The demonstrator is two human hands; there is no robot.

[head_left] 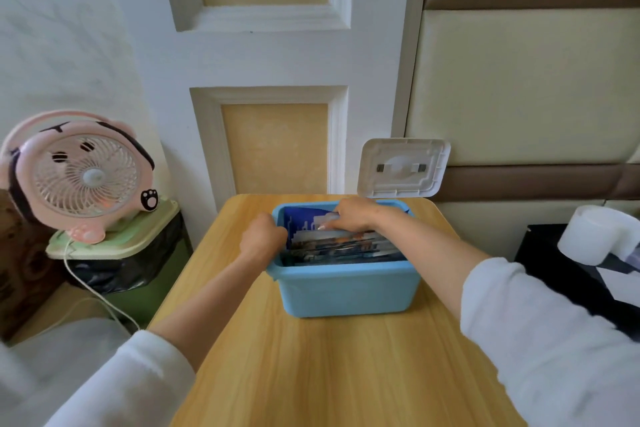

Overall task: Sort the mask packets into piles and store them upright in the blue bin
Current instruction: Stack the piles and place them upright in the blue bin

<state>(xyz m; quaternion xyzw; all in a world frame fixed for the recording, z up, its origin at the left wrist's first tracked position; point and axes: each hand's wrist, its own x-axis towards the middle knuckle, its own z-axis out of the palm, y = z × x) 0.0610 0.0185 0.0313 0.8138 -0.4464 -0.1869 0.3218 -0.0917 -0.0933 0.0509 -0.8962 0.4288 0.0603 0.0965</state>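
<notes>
Wooden table under both forearms. Blue bin sits between the hands, mask packets standing inside. Left hand is fisted on the bin's left rim; right hand pinches a packet's top edge. Risk: pressing down could buckle or topple packets.

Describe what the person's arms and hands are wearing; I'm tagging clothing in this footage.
Both arms wear loose white long sleeves, pushed up so the forearms are bare. The left sleeve and the right sleeve look soft and plain, with no visible markings. The left hand and right hand are bare: no gloves; no watch or bracelet shows. Rings cannot be made out.
</notes>
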